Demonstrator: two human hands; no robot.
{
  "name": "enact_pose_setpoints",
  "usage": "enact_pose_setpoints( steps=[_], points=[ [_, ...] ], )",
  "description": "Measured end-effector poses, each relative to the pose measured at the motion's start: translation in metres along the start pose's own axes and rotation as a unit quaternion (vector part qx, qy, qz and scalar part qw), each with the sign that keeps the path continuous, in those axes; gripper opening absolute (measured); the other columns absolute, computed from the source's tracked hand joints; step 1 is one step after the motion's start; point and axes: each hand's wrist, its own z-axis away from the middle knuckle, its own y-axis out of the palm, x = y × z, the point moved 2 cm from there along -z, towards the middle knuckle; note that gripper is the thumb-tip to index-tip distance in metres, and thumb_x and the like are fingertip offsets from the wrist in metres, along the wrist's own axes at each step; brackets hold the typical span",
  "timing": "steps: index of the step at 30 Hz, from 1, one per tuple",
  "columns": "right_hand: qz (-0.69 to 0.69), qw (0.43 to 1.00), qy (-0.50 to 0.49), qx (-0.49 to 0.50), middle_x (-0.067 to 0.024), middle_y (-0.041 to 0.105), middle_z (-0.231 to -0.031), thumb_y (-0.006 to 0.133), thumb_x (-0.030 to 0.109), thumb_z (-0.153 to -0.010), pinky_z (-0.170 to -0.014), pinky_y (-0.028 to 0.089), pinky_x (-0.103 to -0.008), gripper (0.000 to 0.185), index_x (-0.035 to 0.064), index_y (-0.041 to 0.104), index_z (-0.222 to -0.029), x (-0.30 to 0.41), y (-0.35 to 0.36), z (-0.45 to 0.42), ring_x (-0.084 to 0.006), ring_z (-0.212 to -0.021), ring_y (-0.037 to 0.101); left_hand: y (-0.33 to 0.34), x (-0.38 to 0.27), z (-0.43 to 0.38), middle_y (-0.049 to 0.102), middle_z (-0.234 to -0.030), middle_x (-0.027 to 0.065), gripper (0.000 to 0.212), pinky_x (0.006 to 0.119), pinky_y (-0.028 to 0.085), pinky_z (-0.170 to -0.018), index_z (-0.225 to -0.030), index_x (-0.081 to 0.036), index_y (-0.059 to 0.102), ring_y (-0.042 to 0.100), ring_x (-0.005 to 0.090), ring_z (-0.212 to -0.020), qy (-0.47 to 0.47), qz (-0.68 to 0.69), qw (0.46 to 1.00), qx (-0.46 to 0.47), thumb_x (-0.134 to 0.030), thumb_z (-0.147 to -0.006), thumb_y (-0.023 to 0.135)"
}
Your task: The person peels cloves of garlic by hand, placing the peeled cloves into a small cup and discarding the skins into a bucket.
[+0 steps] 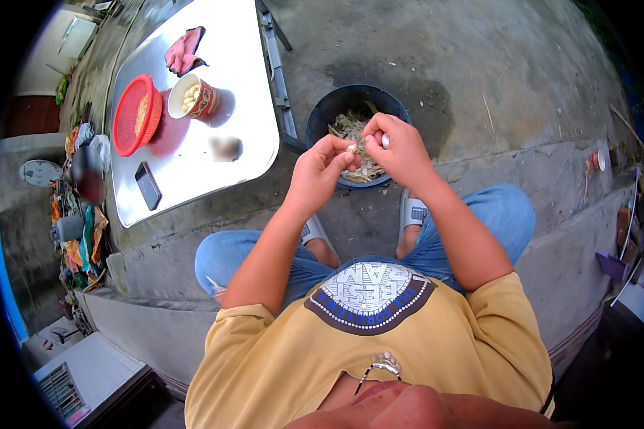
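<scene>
My left hand [322, 166] pinches a small pale garlic clove [351, 149] between thumb and fingertips. Close beside it, my right hand [400, 153] has its thumb and forefinger pressed together, and a small white oval piece [385, 141], too small to name surely, shows in its curled fingers. Both hands are above a dark blue bucket [314, 115], which holds a heap of dry papery peelings [367, 170]. On the metal-topped table [193, 182] to the left, a red-printed paper cup [206, 102] holds several peeled white cloves [191, 97].
A red plastic mesh basket [151, 120] with small yellowish pieces, a pink cloth [183, 51], a phone [148, 185] and a blurred item [225, 148] lie on the table. The bucket stands on concrete [504, 80] between my sandalled feet and the table leg. A low concrete ledge [563, 177] runs alongside.
</scene>
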Motion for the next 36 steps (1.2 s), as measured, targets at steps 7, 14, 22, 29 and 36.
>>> enact_pose_setpoints(
  steps=[7, 14, 22, 29, 36],
  points=[
    [0.04, 0.999, 0.002, -0.015, -0.0136, 0.065, -0.087, 0.066, 0.014, -0.09, -0.073, 0.052, -0.0427, 0.011, 0.0028, 0.064, -0.091, 0.0, -0.002, 0.0, -0.0325, -0.082, 0.066, -0.002, 0.004, -0.003, 0.073, -0.105, 0.0076, 0.017, 0.028, 0.055, -0.09, -0.118, 0.0, 0.064, 0.069, 0.0139, -0.096, 0.007, 0.119, 0.992, -0.033, -0.007, -0.103, 0.065],
    [-0.036, 0.999, -0.025, 0.008, -0.0131, 0.067, -0.088, 0.071, 0.016, -0.09, -0.075, 0.052, -0.0405, 0.014, 0.0027, 0.068, -0.093, 0.009, 0.002, 0.003, -0.0293, -0.082, 0.067, -0.006, 0.005, -0.003, 0.073, -0.107, 0.0048, 0.018, 0.028, 0.055, -0.092, -0.115, -0.003, 0.067, 0.069, 0.0123, -0.098, 0.006, 0.106, 0.992, -0.069, -0.006, -0.098, 0.072],
    [-0.112, 0.991, 0.044, 0.062, -0.0126, 0.071, -0.089, 0.075, 0.019, -0.088, -0.077, 0.052, -0.0371, 0.019, 0.001, 0.072, -0.094, 0.001, 0.005, 0.004, -0.0244, -0.084, 0.068, -0.003, 0.003, -0.002, 0.074, -0.105, 0.0041, 0.015, 0.025, 0.054, -0.09, -0.109, -0.001, 0.07, 0.069, 0.0096, -0.097, 0.024, -0.007, 0.995, -0.093, -0.001, -0.094, 0.074],
    [-0.143, 0.982, 0.09, 0.086, 0.0033, 0.058, -0.079, 0.071, 0.011, -0.091, -0.065, 0.043, -0.025, 0.009, 0.0037, 0.065, -0.09, -0.003, 0.009, 0.007, -0.0043, -0.074, 0.05, 0.004, -0.009, 0.003, 0.076, -0.103, 0.0074, 0.014, 0.026, 0.056, -0.086, -0.105, 0.003, 0.071, 0.071, 0.0114, -0.093, 0.174, -0.268, 0.938, -0.135, 0.002, -0.091, 0.075],
    [-0.22, 0.963, 0.134, 0.078, 0.0, 0.059, -0.079, 0.076, 0.018, -0.086, -0.067, 0.044, -0.0305, 0.021, 0.0052, 0.059, -0.083, 0.0, 0.013, 0.006, -0.0094, -0.076, 0.053, 0.008, 0.004, 0.0, 0.075, -0.098, 0.0065, 0.012, 0.029, 0.057, -0.083, -0.103, 0.001, 0.071, 0.072, 0.0122, -0.092, 0.079, -0.062, 0.986, -0.131, 0.001, -0.091, 0.075]
  ],
)
